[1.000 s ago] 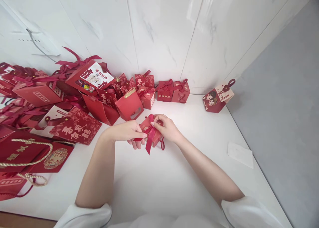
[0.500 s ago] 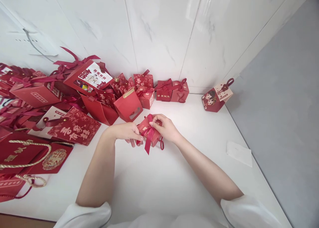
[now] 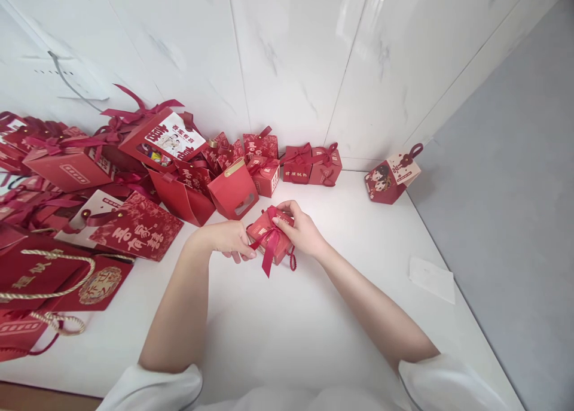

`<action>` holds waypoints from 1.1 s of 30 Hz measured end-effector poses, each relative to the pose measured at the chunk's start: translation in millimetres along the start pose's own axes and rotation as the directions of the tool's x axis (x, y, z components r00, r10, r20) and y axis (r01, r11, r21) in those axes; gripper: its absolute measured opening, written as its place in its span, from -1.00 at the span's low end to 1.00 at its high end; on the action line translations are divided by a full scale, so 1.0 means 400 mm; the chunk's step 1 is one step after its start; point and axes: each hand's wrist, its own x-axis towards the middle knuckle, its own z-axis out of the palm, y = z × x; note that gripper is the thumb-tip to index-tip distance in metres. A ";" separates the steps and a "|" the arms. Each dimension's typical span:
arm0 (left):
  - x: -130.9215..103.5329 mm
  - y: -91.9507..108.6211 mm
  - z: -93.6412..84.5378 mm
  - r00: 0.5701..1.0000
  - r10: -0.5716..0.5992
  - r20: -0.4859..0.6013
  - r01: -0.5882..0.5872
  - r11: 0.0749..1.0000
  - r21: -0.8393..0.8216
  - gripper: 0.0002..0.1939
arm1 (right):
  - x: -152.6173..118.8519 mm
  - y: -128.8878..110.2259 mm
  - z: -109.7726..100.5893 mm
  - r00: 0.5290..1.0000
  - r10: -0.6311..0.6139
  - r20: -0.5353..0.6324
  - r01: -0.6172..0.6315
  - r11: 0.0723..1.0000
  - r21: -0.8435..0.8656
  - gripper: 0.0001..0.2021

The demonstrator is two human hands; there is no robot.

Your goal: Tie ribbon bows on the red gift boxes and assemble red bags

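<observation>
A small red box with gold print and a dark red ribbon bow on top sits on the white table in front of me. My left hand is at its left side, thumb and index finger pinching a ribbon end. From the right, my right hand has its thumb on the bow and its fingers curled behind the box. One ribbon tail hangs over the near side, and a red cord loop sticks out at the right.
Many red gift boxes and bags are piled at the left. Two red boxes stand against the marbled wall. A red and cream box is at the back right. White paper lies near the right edge.
The view has shifted slightly. My left fingers have drawn together at the ribbon, and my right thumb has moved a little along the bow. The box has stayed in place.
</observation>
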 end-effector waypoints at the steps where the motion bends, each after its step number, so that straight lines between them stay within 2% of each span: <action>1: 0.000 -0.004 -0.003 1.000 -0.024 -0.017 0.023 1.000 -0.004 -0.63 | 0.001 0.001 -0.001 1.000 0.002 -0.001 -0.002 1.000 0.003 -0.75; 5: -0.012 -0.039 -0.023 0.993 -0.062 -0.105 0.068 0.996 0.059 -0.71 | 0.005 -0.002 -0.013 0.999 0.043 0.024 -0.044 0.998 0.035 -0.73; 8: -0.039 -0.071 -0.039 0.960 -0.044 -0.277 0.075 0.992 0.103 -0.68 | 0.008 -0.014 -0.037 0.994 0.092 0.056 -0.095 0.994 0.056 -0.70; 11: -0.077 -0.072 -0.041 0.876 0.046 -0.480 0.021 0.991 0.132 -0.69 | 0.008 -0.028 -0.067 0.992 0.103 0.072 -0.105 0.994 0.032 -0.69; 14: -0.104 -0.028 -0.026 0.749 0.131 -0.649 -0.050 0.989 0.142 -0.70 | 0.005 -0.037 -0.094 0.988 0.100 0.119 -0.102 0.995 0.003 -0.70; 16: -0.102 0.010 -0.008 0.686 0.197 -0.701 -0.131 0.980 0.148 -0.63 | 0.004 -0.041 -0.106 0.983 0.098 0.153 -0.096 0.995 -0.022 -0.71; 17: -0.096 0.027 0.002 0.677 0.229 -0.699 -0.174 0.973 0.151 -0.61 | 0.003 -0.043 -0.111 0.983 0.092 0.162 -0.087 0.996 -0.036 -0.72; 21: -0.054 0.069 0.038 0.724 0.340 -0.600 -0.305 0.938 0.164 -0.66 | -0.001 -0.052 -0.121 0.986 0.053 0.159 -0.039 0.995 -0.089 -0.77; 24: -0.034 0.077 0.052 0.726 0.394 -0.563 -0.359 0.916 0.177 -0.76 | -0.003 -0.060 -0.117 0.986 0.017 0.169 0.004 0.992 -0.124 -0.79; 27: -0.027 0.077 0.057 0.712 0.401 -0.577 -0.377 0.911 0.168 -0.81 | -0.004 -0.064 -0.103 0.976 -0.093 0.199 0.123 0.982 -0.141 -0.89; 29: -0.026 0.075 0.057 0.718 0.394 -0.574 -0.379 0.913 0.152 -0.83 | -0.006 -0.065 -0.092 0.960 -0.180 0.216 0.215 0.965 -0.150 -0.97; 33: -0.024 0.073 0.057 0.740 0.391 -0.547 -0.377 0.915 0.144 -0.86 | -0.011 -0.063 -0.079 0.944 -0.224 0.241 0.269 0.948 -0.172 -0.89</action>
